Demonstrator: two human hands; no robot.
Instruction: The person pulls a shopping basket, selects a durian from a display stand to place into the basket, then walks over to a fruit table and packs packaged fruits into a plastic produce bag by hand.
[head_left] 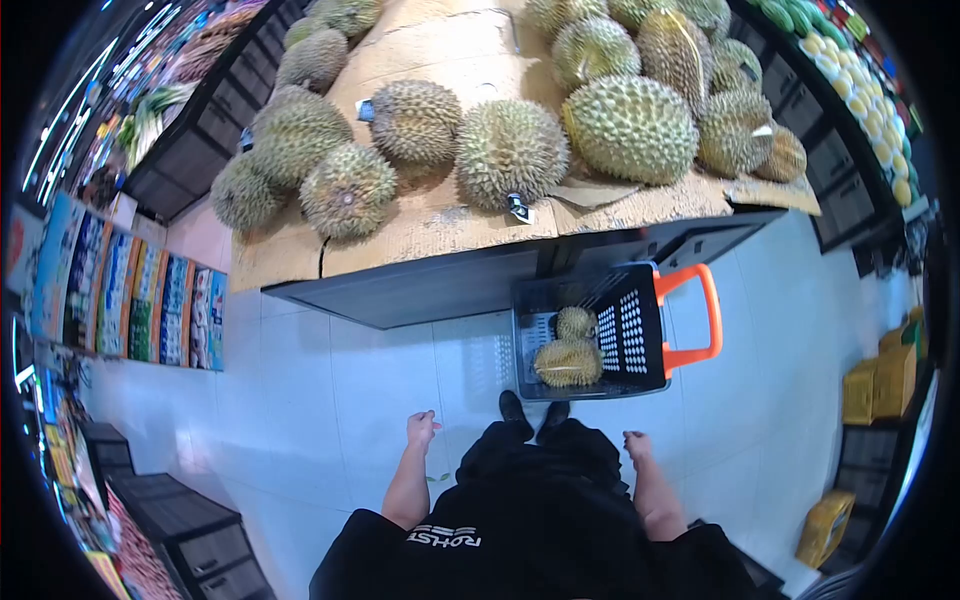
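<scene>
The left hand [423,430] hangs near the left thigh, its fingers curled loosely with the thumb showing; whether the fingertips meet, I cannot tell. The right hand [636,446] hangs beside the right thigh, its fingers bent inward; it is too small to tell whether they are apart or together. Nearest to the right hand, a little way beyond it, a black basket [652,325] stands on the pale floor [380,385], its orange handle [712,315] out to the right. In it lie a large durian [568,363] on the near side and a small durian [576,324] on the far side. Two dark shoes [513,408] stand just short of the basket. Behind it rises a dark table [430,287], its top covered with cardboard [440,225], where more durians [510,150] lie, thickest at far right. A black-and-white tag [519,209] sits at the near edge.
</scene>
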